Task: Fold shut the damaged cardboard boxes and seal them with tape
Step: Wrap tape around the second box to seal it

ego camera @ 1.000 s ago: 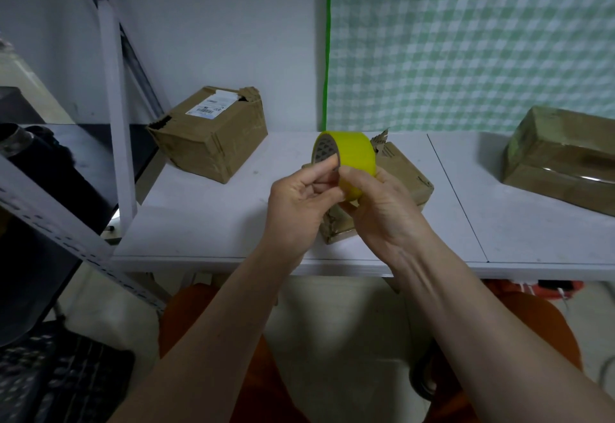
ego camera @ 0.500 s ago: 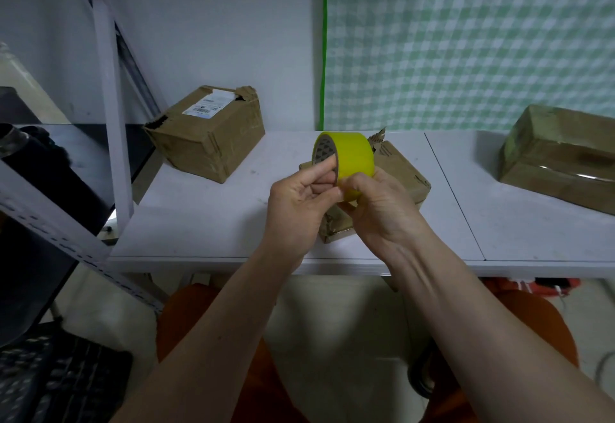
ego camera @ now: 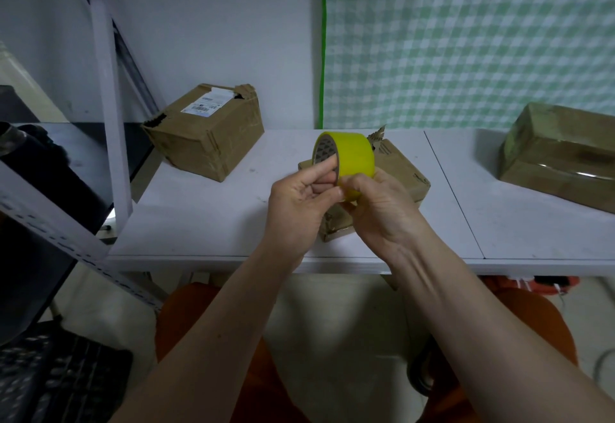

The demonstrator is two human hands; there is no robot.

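Both hands meet in front of the chest over a roll of yellow tape [ego camera: 346, 159], held on edge with its open core facing left. The left hand [ego camera: 299, 203] has its fingers curled into the core and its thumb along the rim, so it grips the roll from the inside; the right hand [ego camera: 379, 203] wraps the underside, its thumb pressed flat on the yellow outer face, which looks like a search for the loose end. No strip of tape is visibly peeled away yet. Directly beyond the hands, partly hidden by them, a small cardboard box [ego camera: 399, 169] lies on the white table [ego camera: 206, 223], with a torn flap sticking up at its far edge just behind the roll; it seems folded mostly flat, but no yellow tape shows on it. Well off to the left of the left hand stands a second box [ego camera: 206, 136] with a shipping label and a ragged, crumpled top corner, also without yellow tape. Far to the right of the right hand a third box [ego camera: 562, 153] rests with a glossy band across it, perhaps clear tape, though that cannot be made out for sure. By this showing the sealing has hardly begun: the tape must be started, the near box closed and taped, then the others.
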